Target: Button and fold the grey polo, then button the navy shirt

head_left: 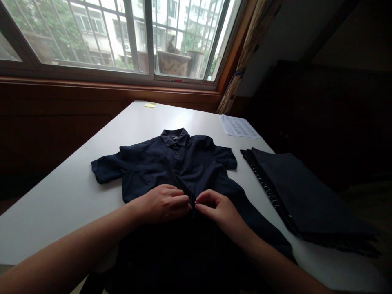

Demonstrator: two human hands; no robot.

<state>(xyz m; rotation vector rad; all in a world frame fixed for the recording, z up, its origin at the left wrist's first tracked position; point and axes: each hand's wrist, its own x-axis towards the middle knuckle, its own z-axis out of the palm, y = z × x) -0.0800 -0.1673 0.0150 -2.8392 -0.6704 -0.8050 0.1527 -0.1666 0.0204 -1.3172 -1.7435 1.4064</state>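
A dark navy short-sleeved shirt (pixel 147 163) lies spread on the white table, collar pointing toward the window. Buttons show down its front below the collar. My left hand (pixel 170 202) is closed on the front edge of the shirt, its fingers curled around the cloth near the middle. Just to its right, my right hand (pixel 219 206) pinches at the same front opening with thumb and forefinger. Whatever lies between those fingertips is too small and dark to make out. The lower part of the shirt, near me, is lost in shadow.
Folded dark cloth (pixel 300 192) lies stacked at the table's right side. A printed sheet of paper (pixel 239 126) rests near the back right corner, and a yellow sticky note (pixel 150 105) at the back edge. Beyond the white table (pixel 70 175) stands a barred window (pixel 101 36) with a curtain (pixel 245 57).
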